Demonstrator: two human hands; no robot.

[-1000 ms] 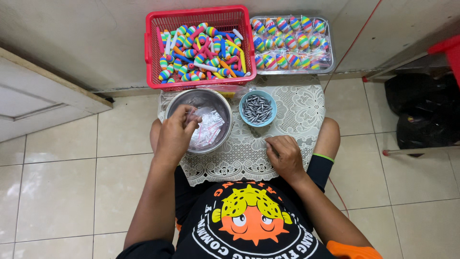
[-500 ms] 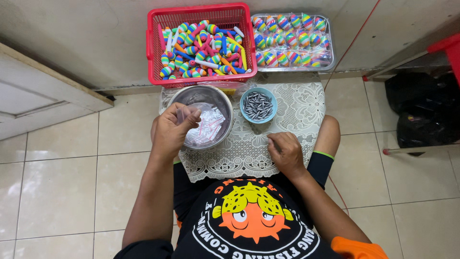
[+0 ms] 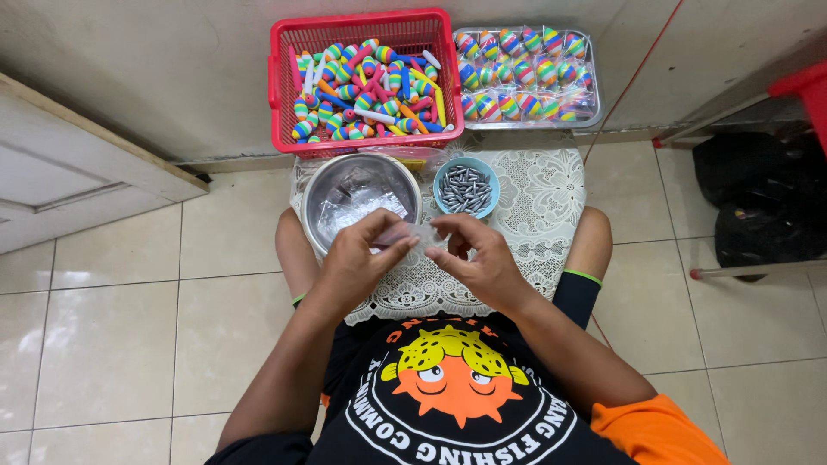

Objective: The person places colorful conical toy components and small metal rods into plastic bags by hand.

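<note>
A: What sits at the centre of the frame?

B: A small clear plastic bag (image 3: 412, 232), pinched between both hands just in front of the steel bowl (image 3: 320, 185). The left hand (image 3: 357, 263) closes thumb and fingers on one edge; the right hand (image 3: 478, 258) grips the other edge with its fingertips. Whether anything is inside the bag cannot be told.

A: And around that bowl?

B: More clear bags lie in it. Just to its right stands a blue bowl (image 3: 442, 178) of grey metal sinkers. Behind it, a red basket (image 3: 277, 86) is heaped with striped foam floats and coloured sticks, and to the right of the basket a metal tray (image 3: 594, 108) holds bagged floats in rows.

A: What could go wrong from here?

B: The film looks thin and slick, so a loose pinch could let it slip from the fingers or tear at the mouth. The blue bowl is close to the right hand; a knock from the wrist would likely scatter sinkers across the cloth and the floor.

A: The surface and the room?

B: Both bowls rest on a white lace cloth (image 3: 543, 194) spread over the seated person's lap and knees. Below is a pale tiled floor (image 3: 112, 344); beyond the basket, a grey wall. Well right of the bowl lie dark bags (image 3: 758, 207) beside a red stool (image 3: 805, 86).
</note>
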